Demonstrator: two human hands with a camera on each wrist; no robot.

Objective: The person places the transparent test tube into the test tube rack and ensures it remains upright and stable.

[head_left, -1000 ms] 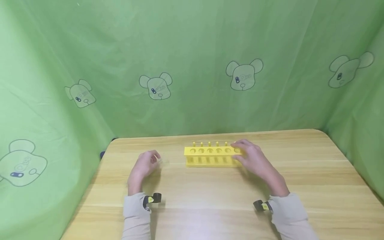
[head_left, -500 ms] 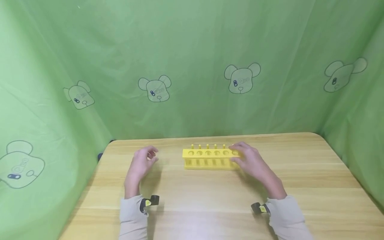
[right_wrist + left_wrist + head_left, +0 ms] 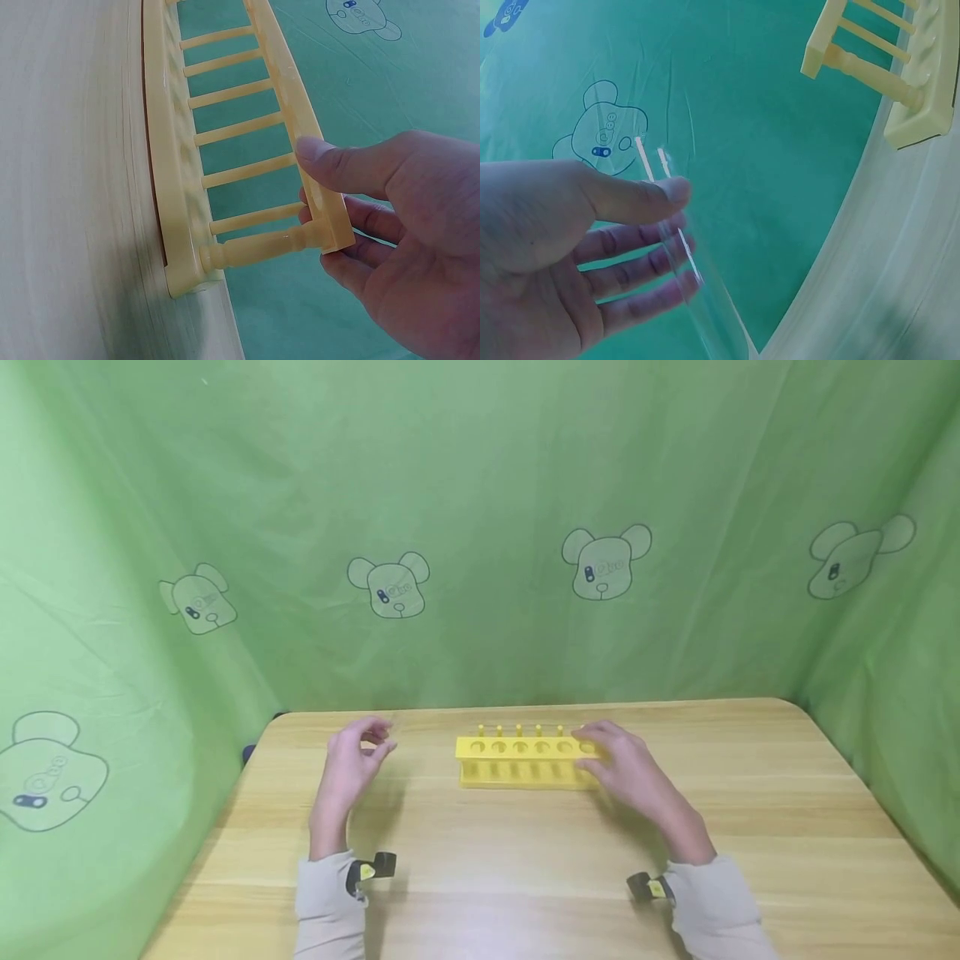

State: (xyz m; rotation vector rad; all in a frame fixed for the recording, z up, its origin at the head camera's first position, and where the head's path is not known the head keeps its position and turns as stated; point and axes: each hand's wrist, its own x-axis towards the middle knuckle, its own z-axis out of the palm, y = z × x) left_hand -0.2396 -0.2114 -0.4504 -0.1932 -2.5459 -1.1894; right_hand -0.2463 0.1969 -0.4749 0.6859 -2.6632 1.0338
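Observation:
My left hand (image 3: 348, 760) is raised over the left part of the table, pinching a clear test tube (image 3: 714, 319) between thumb and fingers. The tube is almost invisible in the head view. It stands out by its bright streaks in the left wrist view, tilted and running past the fingertips both ways. A yellow test tube rack (image 3: 517, 757) stands upright near the table's far side, with a row of round holes on top and a row of pegs behind. At its right end my right hand (image 3: 633, 777) grips the top plate, thumb in front and fingers behind, hiding that corner.
The wood-patterned table (image 3: 495, 860) has rounded far corners. A green curtain (image 3: 480, 643) printed with bear heads encloses it at the back and both sides. Each sleeve cuff carries a small black wrist camera (image 3: 385, 864).
My left hand has shifted a little left and turned more upright, with the tube in its fingers. The right hand keeps its grip on the rack, which stays in place.

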